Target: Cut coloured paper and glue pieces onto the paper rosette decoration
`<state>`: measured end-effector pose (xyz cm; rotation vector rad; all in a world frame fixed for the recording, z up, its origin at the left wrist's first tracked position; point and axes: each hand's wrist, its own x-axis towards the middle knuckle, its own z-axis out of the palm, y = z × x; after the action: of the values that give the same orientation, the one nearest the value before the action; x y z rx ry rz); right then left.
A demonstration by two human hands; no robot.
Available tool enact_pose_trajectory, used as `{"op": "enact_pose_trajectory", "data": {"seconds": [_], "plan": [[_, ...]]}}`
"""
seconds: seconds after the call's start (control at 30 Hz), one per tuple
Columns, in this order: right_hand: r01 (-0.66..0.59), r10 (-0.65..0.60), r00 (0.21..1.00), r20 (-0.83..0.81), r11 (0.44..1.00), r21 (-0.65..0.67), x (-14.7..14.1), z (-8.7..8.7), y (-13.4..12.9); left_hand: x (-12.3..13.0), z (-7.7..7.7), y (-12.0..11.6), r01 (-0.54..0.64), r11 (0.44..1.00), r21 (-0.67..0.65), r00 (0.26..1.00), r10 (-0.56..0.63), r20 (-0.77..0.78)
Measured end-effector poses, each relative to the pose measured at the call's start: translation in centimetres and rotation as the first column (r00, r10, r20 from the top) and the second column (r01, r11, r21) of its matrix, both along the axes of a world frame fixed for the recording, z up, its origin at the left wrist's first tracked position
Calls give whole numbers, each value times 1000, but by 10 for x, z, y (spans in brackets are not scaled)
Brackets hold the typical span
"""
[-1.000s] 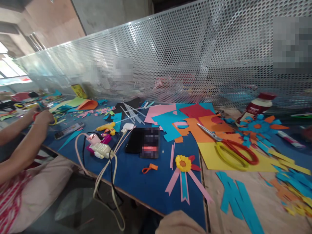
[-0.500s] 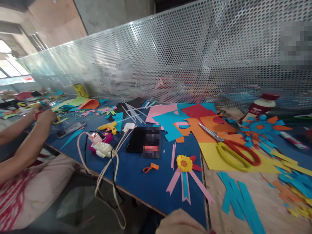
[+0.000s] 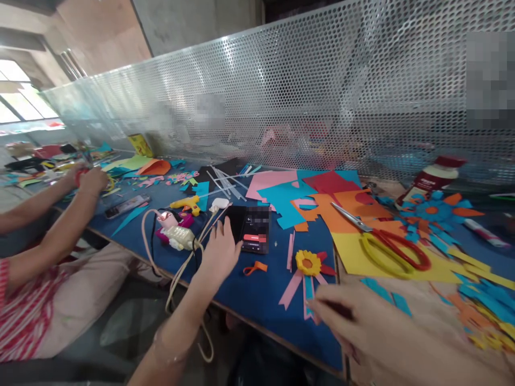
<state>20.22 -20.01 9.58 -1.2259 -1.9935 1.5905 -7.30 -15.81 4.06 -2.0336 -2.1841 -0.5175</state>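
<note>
My left hand [image 3: 220, 251] reaches across the blue table with its fingers apart, at the near left edge of a black phone [image 3: 254, 236] with a lit screen. My right hand [image 3: 358, 316] is curled, its thumb and forefinger together at the ribbon tails of a yellow paper flower [image 3: 308, 262]. The flower has red leaves and pink and blue tails; my hand hides part of them. Between my hands lies a small orange paper loop [image 3: 255, 267]. Scissors [image 3: 386, 249] with red and yellow handles rest on coloured paper beyond my right hand.
A yellow glue gun [image 3: 187, 204], a power strip [image 3: 177, 237] and trailing cables lie left of the phone. Clear glue sticks [image 3: 227, 182] are behind. At right stand a bottle [image 3: 432, 179] and a blue paper flower [image 3: 432, 208]. A co-worker's hands [image 3: 90, 179] work at far left.
My left hand has come into view and reached the phone. My right hand has moved up and right to the yellow flower's tails. The view has shifted slightly.
</note>
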Motion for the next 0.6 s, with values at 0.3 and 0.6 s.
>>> {"op": "enact_pose_trajectory", "data": {"seconds": [0.3, 0.6], "plan": [[-223, 202, 967, 155, 965, 139, -47, -6, 61, -14, -1, 18, -55, 980, -190, 997, 43, -64], [-330, 242, 925, 293, 895, 300, -74, -12, 103, -12, -4, 24, -100, 983, -154, 992, 87, -90]]}}
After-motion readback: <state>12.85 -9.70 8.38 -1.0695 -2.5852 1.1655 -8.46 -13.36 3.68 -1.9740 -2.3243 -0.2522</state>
